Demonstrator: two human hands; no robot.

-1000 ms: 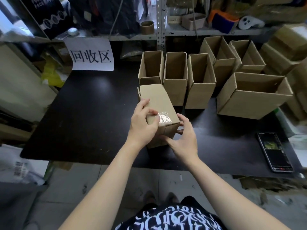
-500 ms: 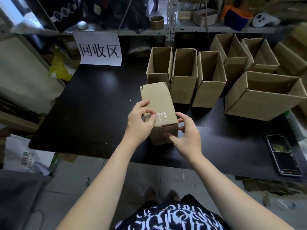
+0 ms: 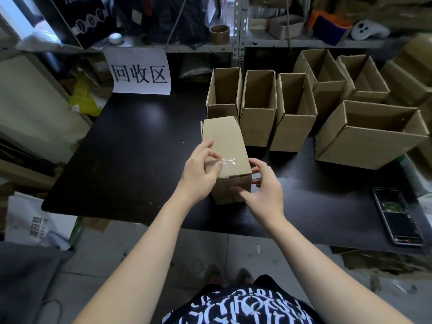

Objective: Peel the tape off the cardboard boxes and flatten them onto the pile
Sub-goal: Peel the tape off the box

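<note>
The taped box [image 3: 225, 146] is gripped at its near end by the right hand [image 3: 263, 191] on the tabletop [image 3: 131, 146], its clear tape [image 3: 228, 161] pinched by the left hand [image 3: 199, 174]. Six open boxes [image 3: 257, 113] stand unflattened behind; no pile is seen.

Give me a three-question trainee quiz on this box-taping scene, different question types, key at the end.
1. True or false: the left hand and the right hand both touch the taped box.
2. Where does the phone lie? A on the taped box; B on the table, at the right; C in the right hand.
3. The clear tape sits beside which hand's thumb?
Key: 1 true; 2 B; 3 left.
</note>
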